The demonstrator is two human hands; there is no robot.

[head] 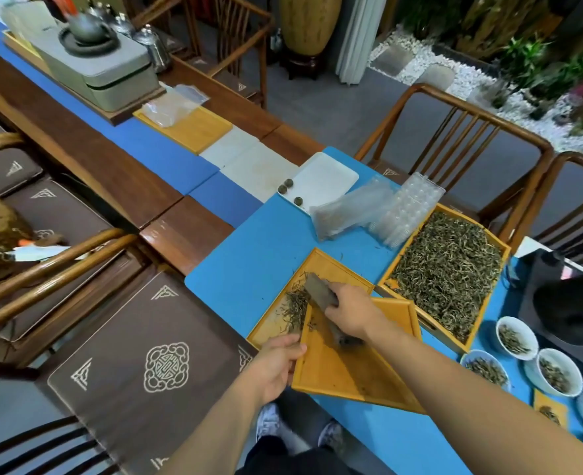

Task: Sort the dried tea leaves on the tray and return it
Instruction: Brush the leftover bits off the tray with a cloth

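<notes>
My left hand [276, 363] grips the near-left edge of a small yellow wooden tray [344, 368], tilted over a second yellow tray [338, 269] lying on the blue mat. My right hand [350, 311] holds a flat grey-brown scraper [319, 291] across the tilted tray's upper corner. A small pile of dried tea leaves [295, 306] lies in the lower tray beside the scraper's tip. The tilted tray holds only a few stray leaves.
A large yellow tray heaped with tea leaves [447, 275] sits to the right. Three white bowls of leaves [518, 335] stand at the far right. Clear plastic moulds [379, 210], a white plate [327, 180] with tea balls, wooden chairs and a dark bag [571, 303] surround the mat.
</notes>
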